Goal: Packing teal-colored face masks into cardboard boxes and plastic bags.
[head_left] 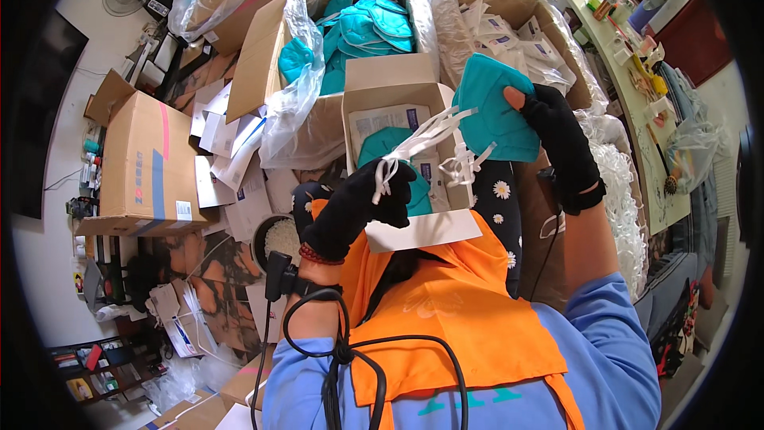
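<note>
My right hand, in a black fingerless glove, pinches the edge of a teal face mask with the thumb on its front. White elastic straps hang from the mask and stretch across to my left hand. That hand, gloved alike, is closed on the straps' far end. Below, an open white carton stands at my lap. Inside it lie another teal mask and printed white packets; my left hand partly covers that mask.
A plastic-lined box of teal masks stands ahead, beside a box of white packets. Loose white straps fill a bag at right. A brown carton, flattened white cartons and a bowl are at left. Black cables hang by my left arm.
</note>
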The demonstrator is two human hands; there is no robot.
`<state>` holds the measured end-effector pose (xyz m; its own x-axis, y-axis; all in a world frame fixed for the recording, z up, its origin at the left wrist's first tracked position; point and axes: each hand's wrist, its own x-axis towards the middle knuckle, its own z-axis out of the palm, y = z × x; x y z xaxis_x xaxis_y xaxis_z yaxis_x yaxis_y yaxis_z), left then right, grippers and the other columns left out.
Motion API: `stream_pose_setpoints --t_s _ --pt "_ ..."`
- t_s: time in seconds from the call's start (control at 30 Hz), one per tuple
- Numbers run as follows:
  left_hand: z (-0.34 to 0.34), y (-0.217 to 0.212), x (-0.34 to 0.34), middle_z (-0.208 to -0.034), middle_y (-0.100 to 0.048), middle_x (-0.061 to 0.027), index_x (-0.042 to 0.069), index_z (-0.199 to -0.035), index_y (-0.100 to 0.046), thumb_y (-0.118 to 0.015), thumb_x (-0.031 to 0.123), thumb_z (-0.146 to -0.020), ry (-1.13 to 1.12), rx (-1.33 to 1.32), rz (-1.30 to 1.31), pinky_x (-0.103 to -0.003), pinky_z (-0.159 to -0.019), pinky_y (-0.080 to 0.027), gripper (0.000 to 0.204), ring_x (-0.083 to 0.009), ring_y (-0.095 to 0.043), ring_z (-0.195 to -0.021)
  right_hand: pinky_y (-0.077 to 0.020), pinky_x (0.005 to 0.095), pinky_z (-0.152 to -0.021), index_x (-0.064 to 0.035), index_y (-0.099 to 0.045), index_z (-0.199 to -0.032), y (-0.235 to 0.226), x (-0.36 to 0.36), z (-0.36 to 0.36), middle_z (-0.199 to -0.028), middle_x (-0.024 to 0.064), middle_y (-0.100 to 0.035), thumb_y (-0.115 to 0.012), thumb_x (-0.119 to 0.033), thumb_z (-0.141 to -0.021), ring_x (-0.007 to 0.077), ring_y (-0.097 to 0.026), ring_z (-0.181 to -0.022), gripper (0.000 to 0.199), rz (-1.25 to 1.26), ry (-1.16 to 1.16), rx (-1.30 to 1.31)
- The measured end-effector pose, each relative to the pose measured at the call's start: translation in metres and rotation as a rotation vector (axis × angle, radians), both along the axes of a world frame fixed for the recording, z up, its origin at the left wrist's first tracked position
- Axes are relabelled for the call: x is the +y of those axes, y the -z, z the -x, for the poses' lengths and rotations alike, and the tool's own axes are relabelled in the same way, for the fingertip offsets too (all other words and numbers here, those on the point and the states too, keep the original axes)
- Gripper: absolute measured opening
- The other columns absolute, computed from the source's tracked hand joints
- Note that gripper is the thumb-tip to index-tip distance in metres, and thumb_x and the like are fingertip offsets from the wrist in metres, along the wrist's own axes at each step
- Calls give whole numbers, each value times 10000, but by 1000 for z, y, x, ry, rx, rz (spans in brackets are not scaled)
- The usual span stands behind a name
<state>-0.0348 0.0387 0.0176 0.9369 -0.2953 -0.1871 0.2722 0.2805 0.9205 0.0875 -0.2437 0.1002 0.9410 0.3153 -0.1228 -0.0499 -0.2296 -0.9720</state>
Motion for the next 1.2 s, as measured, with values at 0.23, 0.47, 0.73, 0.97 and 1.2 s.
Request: stream_pose_setpoints --t_s 0.23,0.47,0.73,0.97,1.2 --pt "-1 8 -10 -847 -605 -60 5 -1111 -577 -528 381 -989 -10 133 46 -324 -652 -572 398 -179 -636 -681 -516 246 -723 12 -677 -1060 -1 -14 -6 -894 42 -687 -705 -435 -869 107 -639 -776 486 44 92 -91" --pt "-4 11 -16 -865 -605 -51 10 -1128 -594 -495 395 -1006 -18 236 224 -338 -628 -566 416 -159 -626 -729 -514 266 -693 22 -677 -1038 -3 -10 -1 -854 42 -674 -709 -464 -856 110 -632 -749 520 46 116 -130" --pt "10 14 5 -683 -573 -41 18 -956 -621 -534 303 -996 -205 92 -274 -281 -490 -489 301 -149 -574 -515 -495 244 -627 -33 -690 -943 4 -56 -15 -767 -13 -649 -709 -462 -860 71 -615 -687 437 87 216 -176" --pt "24 -3 -3 -602 -554 -74 -6 -820 -608 -532 272 -986 -212 144 162 -338 -504 -545 333 -198 -582 -476 -476 238 -733 -37 -675 -1093 8 -30 12 -874 -23 -655 -676 -421 -897 63 -582 -812 431 65 -18 -186" --pt "16 5 -6 -937 -656 -151 16 -1180 -550 -575 161 -952 -133 265 250 -382 -660 -593 270 -244 -672 -733 -476 241 -779 -28 -660 -1159 -9 -24 17 -937 -7 -667 -685 -419 -891 69 -585 -860 475 -2 -87 -149"
